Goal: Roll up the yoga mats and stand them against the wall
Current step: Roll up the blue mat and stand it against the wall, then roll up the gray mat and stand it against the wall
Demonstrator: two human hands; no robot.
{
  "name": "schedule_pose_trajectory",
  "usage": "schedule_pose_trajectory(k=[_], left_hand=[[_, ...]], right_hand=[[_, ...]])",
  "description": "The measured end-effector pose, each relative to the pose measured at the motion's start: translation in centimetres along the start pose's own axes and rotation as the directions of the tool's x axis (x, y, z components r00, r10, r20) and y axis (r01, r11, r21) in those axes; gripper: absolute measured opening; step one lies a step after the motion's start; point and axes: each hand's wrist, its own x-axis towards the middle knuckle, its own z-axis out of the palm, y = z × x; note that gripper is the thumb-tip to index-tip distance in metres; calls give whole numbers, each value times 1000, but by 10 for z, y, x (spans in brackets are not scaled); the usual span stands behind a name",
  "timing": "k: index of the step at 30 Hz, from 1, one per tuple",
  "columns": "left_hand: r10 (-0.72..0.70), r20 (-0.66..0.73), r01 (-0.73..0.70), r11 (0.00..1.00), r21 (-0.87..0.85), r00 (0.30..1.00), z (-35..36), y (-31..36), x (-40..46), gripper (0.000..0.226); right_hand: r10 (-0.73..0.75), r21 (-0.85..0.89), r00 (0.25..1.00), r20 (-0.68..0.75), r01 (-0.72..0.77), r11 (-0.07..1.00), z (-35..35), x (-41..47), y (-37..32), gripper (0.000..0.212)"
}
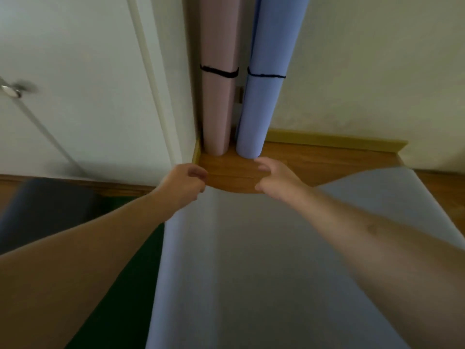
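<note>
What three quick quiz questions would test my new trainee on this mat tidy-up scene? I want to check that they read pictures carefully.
1. True or false: the pink rolled mat and the blue rolled mat both stand upright in the corner.
2. What circles each rolled mat? A) white tape B) a black band C) a red strap
3. Fill in: the left hand and right hand reach to the far edge of the unrolled ____ mat on the floor.

Key: 1 true; 2 B; 3 blue.
</note>
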Motion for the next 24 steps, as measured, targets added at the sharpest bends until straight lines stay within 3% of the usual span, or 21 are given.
schedule_pose_trajectory(k=[6, 11, 14, 18, 19, 21, 24], left_hand=[[-62, 19, 60, 993, 100, 998, 21, -96, -145, 45], [-334, -8, 324, 908, 265, 943, 28, -193, -236, 77], [-566, 45, 553, 816, 169, 823, 30, -224, -253, 92], [-611, 131, 609, 791, 59, 781, 33, -255, -240, 115], [-618, 136, 623, 782, 6, 774, 33, -255, -236, 112], [-612, 174, 629, 775, -66, 772, 36, -242, -229, 84], [-510, 149, 515, 857, 7, 847, 40, -223, -224, 43]], right_hand=[[74, -194, 970, 233, -28, 981, 83, -161, 46, 71], [263, -363, 855, 447, -95, 927, 156, -264, 85, 74], [323, -348, 801, 504, -154, 925, 182, -291, 98, 83], [333, -357, 785, 522, -153, 922, 204, -293, 110, 107], [348, -317, 774, 529, -200, 927, 210, -289, 112, 112], [368, -189, 755, 543, -317, 929, 217, -283, 107, 118], [353, -69, 797, 489, -368, 927, 217, -276, 96, 94]])
